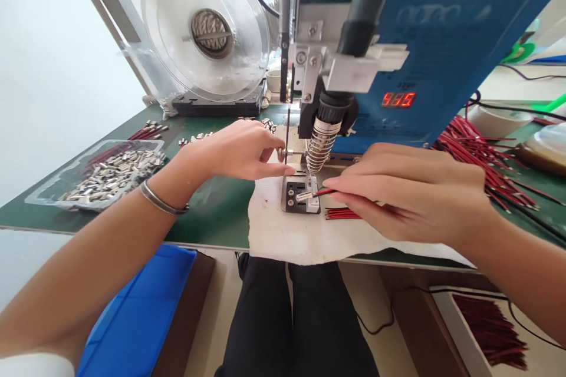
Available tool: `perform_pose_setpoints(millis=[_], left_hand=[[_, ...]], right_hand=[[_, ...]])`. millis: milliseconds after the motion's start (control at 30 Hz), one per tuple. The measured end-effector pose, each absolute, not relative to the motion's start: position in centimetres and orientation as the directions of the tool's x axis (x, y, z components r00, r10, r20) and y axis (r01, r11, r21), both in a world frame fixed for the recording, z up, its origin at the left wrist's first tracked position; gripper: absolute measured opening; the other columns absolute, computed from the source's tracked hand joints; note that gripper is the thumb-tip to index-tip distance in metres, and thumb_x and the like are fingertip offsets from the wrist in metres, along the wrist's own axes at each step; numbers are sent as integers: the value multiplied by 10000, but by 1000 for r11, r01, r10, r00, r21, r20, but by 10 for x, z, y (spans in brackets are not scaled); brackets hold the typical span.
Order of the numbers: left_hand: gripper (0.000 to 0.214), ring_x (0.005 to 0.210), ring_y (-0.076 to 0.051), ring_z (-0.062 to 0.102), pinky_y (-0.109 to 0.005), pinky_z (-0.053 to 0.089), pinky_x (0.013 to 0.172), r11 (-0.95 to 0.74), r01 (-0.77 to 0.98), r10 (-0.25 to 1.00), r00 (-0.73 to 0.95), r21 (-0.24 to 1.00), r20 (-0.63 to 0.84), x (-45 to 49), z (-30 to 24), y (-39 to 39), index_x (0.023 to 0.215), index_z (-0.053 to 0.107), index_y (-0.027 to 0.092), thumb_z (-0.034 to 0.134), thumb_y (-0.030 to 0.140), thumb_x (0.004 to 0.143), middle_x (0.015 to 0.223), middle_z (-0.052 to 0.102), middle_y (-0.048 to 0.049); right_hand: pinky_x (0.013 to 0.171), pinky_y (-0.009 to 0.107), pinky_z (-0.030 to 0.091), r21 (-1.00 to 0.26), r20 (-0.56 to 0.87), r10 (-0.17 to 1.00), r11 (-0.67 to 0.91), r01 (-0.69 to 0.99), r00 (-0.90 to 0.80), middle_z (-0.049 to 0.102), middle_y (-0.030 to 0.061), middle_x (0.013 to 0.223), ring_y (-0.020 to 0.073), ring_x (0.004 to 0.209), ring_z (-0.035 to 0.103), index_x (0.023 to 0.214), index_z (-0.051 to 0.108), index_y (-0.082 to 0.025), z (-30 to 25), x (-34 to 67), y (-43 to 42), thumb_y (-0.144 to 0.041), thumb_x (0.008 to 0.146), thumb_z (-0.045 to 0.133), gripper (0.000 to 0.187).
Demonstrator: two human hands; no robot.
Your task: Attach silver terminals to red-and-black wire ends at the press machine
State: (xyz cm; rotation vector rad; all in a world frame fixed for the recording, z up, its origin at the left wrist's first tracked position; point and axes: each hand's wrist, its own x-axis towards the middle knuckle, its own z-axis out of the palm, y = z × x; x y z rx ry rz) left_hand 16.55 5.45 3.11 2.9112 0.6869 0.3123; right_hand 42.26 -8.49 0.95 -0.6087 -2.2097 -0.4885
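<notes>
My right hand (407, 194) pinches a red-and-black wire (325, 192) between thumb and fingertips. At the wire's tip, a small silvery metal piece (304, 196) lies over the black-and-white fixture (289, 199); whether they are joined is too small to tell. My left hand (250, 150) is just left of the fixture, thumb and index finger apart, close to a small metal pin (282, 155). Above the fixture points a soldering head with a coiled spring (324, 140). More red-and-black wires (340, 213) lie under my right hand on a white cloth (283, 241).
A clear tray of metal connectors (117, 177) sits at left, near a large clear reel (163, 29). The blue machine (411, 53) with red digits rises behind. Red wires (469, 147) pile up at right; a box of wires (490, 330) and a blue bin (141, 306) are below.
</notes>
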Motion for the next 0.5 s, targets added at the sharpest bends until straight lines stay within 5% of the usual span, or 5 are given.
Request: perform_pose_setpoints(millis=[167, 233, 367, 500], left_hand=[[174, 463, -75, 345, -268, 309, 492, -808, 365, 586, 571, 462, 575, 130, 7, -22, 1037, 659, 206, 702, 369, 992, 780, 720, 25], [175, 484, -84, 431, -253, 345, 469, -762, 326, 635, 547, 560, 545, 120, -8, -62, 1117, 697, 198, 720, 314, 988, 821, 746, 3], [231, 483, -108, 448, -253, 389, 477, -756, 273, 636, 520, 595, 570, 117, -20, -117, 776, 644, 209, 684, 239, 1001, 562, 562, 40], [309, 497, -110, 467, -248, 404, 488, -726, 369, 688, 381, 581, 618, 120, -17, -137, 674, 607, 204, 663, 170, 976, 547, 548, 33]], right_hand=[[770, 245, 652, -214, 866, 413, 815, 538, -282, 858, -9, 933, 135, 812, 800, 1034, 815, -257, 5, 375, -119, -55, 1033, 745, 214], [812, 275, 663, -406, 859, 489, 829, 385, -147, 862, -7, 919, 150, 823, 805, 1020, 820, -250, -2, 347, -130, -83, 1032, 764, 176], [892, 351, 672, -646, 763, 644, 762, 49, 58, 881, -12, 931, 188, 885, 827, 925, 847, -273, -12, 294, -140, -161, 980, 832, 126], [788, 328, 681, -795, 555, 829, 552, -252, 68, 867, -21, 869, 191, 827, 829, 886, 844, -285, -14, 266, -141, -261, 911, 851, 36]])
